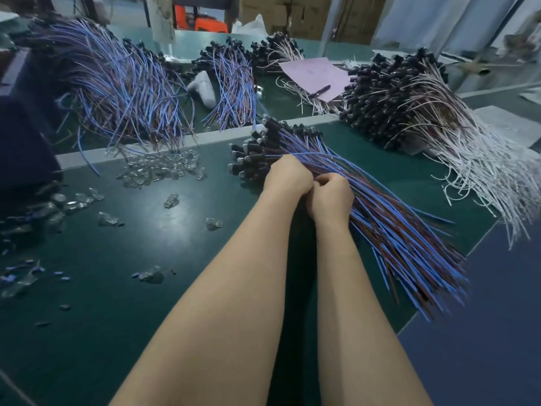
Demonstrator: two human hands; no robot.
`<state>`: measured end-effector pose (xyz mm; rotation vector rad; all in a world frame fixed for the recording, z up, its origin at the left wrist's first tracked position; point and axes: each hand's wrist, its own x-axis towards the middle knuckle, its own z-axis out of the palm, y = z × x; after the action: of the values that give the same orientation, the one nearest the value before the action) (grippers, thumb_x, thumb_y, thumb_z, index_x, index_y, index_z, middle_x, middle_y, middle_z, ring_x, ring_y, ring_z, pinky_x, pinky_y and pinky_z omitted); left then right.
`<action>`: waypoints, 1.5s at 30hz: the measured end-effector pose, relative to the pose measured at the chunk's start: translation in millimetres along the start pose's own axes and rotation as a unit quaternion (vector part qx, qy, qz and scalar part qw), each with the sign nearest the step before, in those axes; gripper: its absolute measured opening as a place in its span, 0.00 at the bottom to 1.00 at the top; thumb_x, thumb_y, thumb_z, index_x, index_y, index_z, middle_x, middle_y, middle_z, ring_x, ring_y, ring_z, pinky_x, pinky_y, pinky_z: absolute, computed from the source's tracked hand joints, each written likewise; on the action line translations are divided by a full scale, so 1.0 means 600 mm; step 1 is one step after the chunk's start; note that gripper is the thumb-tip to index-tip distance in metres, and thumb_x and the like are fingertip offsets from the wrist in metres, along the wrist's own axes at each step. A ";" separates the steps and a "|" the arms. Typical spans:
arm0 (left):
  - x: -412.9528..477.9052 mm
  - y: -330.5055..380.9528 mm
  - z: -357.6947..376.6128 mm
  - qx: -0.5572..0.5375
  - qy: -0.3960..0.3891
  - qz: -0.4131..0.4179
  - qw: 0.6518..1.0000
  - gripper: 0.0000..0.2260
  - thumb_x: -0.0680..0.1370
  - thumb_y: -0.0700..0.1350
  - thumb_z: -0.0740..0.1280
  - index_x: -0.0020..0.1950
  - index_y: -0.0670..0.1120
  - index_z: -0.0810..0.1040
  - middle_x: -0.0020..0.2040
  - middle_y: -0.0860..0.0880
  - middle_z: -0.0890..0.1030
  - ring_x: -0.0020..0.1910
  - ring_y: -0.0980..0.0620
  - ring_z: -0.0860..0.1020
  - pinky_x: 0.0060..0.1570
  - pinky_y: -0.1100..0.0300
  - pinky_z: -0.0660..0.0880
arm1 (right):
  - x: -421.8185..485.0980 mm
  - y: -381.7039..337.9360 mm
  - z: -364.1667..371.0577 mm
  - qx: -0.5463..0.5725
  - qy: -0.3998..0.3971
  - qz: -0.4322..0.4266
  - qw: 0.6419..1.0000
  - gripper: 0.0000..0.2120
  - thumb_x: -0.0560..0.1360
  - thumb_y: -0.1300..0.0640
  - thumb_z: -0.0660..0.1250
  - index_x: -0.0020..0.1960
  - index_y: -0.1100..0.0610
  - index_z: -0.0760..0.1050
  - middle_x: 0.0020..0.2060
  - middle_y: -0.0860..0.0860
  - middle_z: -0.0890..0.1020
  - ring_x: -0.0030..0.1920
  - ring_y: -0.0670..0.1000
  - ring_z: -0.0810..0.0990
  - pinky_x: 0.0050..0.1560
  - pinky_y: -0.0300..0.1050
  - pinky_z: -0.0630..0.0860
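On the counter point(175, 288), the left hand point(288, 175) and right hand point(332, 197) are clenching their fingers on the wire bundle point(395, 230). Any slackening is risking wires splaying and tangling.

Fingertips of my left hand point(288, 175) and right hand point(330, 197): hidden from me. Wire bundle point(389, 218) blurs at free ends (lower right).

Two bare forearms point(234, 288), slim wrists, bare left grip point(288, 177) and right grip point(330, 197)

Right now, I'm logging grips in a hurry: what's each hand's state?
Left hand: closed, fingers curled round the blue-and-brown wire bundle.
Right hand: closed, gripping the same wire bundle nearer its loose ends.
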<state>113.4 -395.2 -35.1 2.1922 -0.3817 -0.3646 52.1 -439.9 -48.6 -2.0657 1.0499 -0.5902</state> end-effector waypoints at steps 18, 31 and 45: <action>-0.246 -0.190 -0.312 -0.184 0.323 -0.006 0.928 0.09 0.79 0.44 0.62 0.43 0.43 0.78 0.41 0.45 0.81 0.50 0.43 0.80 0.45 0.58 0.74 | -0.311 -0.220 0.110 0.228 -0.255 -0.208 0.916 0.03 0.76 0.55 0.66 0.44 0.54 0.76 0.39 0.52 0.82 0.44 0.53 0.82 0.50 0.52 0.79; -0.418 -0.385 -0.498 -0.370 0.566 -0.090 0.731 0.05 0.79 0.40 0.60 0.44 0.49 0.71 0.40 0.51 0.73 0.41 0.52 0.71 0.43 0.59 0.68 | -0.551 -0.280 0.250 -0.201 -0.300 -0.310 0.880 0.21 0.77 0.46 0.63 0.66 0.56 0.68 0.66 0.59 0.68 0.65 0.61 0.65 0.63 0.54 0.64; -0.355 -0.358 -0.456 -0.296 0.492 -0.103 0.812 0.04 0.78 0.42 0.60 0.46 0.45 0.74 0.46 0.46 0.78 0.54 0.44 0.77 0.52 0.57 0.71 | -0.471 -0.319 0.228 0.030 -0.415 -0.221 0.882 0.11 0.75 0.65 0.61 0.54 0.68 0.78 0.37 0.56 0.77 0.36 0.52 0.71 0.36 0.44 0.67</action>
<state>56.1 8.3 -18.6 1.5190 0.4985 0.5056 78.9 -75.8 -5.3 -2.1681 0.0587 0.0923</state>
